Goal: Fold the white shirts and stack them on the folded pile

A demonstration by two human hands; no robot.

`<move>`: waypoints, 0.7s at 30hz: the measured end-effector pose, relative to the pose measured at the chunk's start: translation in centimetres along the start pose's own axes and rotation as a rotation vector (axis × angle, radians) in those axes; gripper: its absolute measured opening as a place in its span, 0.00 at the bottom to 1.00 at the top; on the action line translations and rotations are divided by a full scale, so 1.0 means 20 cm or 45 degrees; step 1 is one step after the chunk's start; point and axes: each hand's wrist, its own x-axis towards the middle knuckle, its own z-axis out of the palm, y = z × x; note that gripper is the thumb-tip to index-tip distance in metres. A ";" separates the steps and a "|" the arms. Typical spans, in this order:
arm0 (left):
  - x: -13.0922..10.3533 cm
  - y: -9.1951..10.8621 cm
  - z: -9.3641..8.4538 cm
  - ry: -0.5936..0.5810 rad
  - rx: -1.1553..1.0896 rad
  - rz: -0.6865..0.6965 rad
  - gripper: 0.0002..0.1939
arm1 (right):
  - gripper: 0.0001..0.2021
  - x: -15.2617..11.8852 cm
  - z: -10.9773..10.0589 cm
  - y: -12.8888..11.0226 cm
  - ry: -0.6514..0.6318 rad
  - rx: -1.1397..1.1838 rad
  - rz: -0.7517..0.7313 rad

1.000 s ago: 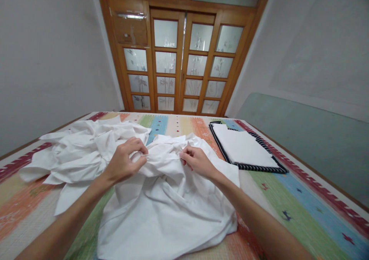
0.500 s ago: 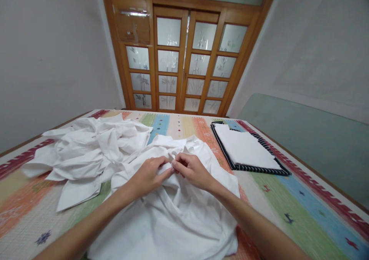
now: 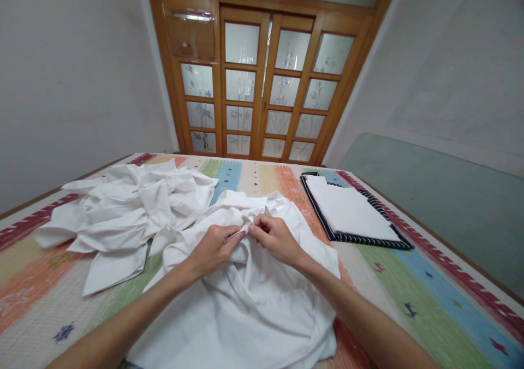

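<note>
A rumpled white cloth (image 3: pixel 262 303) lies on the table directly in front of me. My left hand (image 3: pixel 216 247) pinches a fold near its upper middle, thumb and fingers together. Close beside it, my right hand (image 3: pixel 275 238) pinches the same part of the cloth, its fingertips almost meeting the left ones. Whatever small detail sits between the fingertips is too small to make out. To the left is a second crumpled white cloth (image 3: pixel 123 208), touched by neither hand.
A black-and-white striped item with a white board-like sheet (image 3: pixel 352 208) on top lies at the right. The striped, colourful tablecloth (image 3: pixel 393 281) covers the table. A pale green panel (image 3: pixel 434 194) stands along the right side; wooden glazed doors (image 3: pixel 262 85) are beyond.
My right hand has shifted slightly, leaving a small gap between the fingertips where a bit of cloth shows. The view has moved slightly.
</note>
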 end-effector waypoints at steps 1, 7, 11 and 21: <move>0.00 0.00 0.00 0.000 -0.026 -0.009 0.18 | 0.14 0.00 0.00 0.01 -0.004 0.009 0.014; 0.00 0.01 0.00 -0.012 -0.137 -0.071 0.19 | 0.12 0.01 0.00 0.06 -0.010 -0.012 -0.002; -0.01 0.01 0.00 -0.026 -0.187 -0.088 0.20 | 0.11 0.01 0.01 0.05 -0.005 -0.048 -0.037; 0.00 0.01 0.03 -0.006 0.030 -0.001 0.19 | 0.12 -0.03 0.05 -0.05 0.214 -0.151 -0.170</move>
